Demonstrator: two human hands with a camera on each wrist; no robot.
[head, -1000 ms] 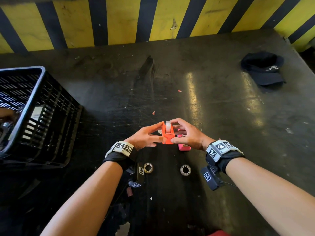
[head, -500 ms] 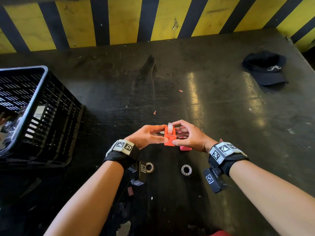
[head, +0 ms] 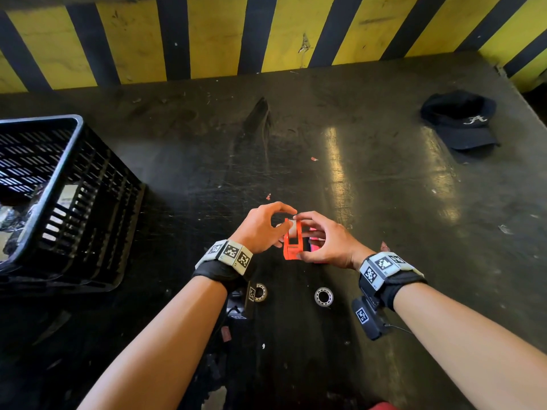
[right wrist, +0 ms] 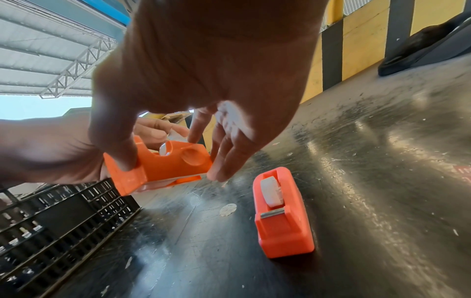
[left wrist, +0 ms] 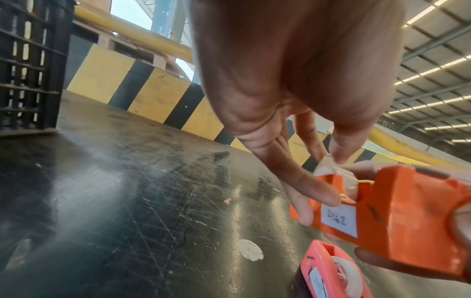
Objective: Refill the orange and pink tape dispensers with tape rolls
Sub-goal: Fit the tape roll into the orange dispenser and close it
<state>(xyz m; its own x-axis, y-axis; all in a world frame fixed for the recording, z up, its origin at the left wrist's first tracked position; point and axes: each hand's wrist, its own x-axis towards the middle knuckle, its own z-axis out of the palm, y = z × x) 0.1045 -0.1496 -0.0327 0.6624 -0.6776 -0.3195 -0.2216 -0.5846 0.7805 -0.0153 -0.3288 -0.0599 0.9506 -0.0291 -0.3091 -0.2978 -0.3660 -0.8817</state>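
- Holding the orange tape dispenser (head: pixel 292 242) up off the tabletop (head: pixel 384 202), right hand (head: pixel 327 242) curled round it.
- Pinching its tape end with left hand (head: pixel 260 229).
- Resting below: pink tape dispenser (right wrist: pixel 281 213).

Orange dispenser (head: pixel 292 243) is held off the surface (head: pixel 384 202), tilted, clear tape roll (left wrist: pixel 331 171) seated in its cradle, white handwritten label on one side. Pink dispenser (right wrist: pixel 282 213) is standing upright on the surface just beside and below it, white roll (right wrist: pixel 272 193) loaded, metal cutter blade at front, small label on its side.
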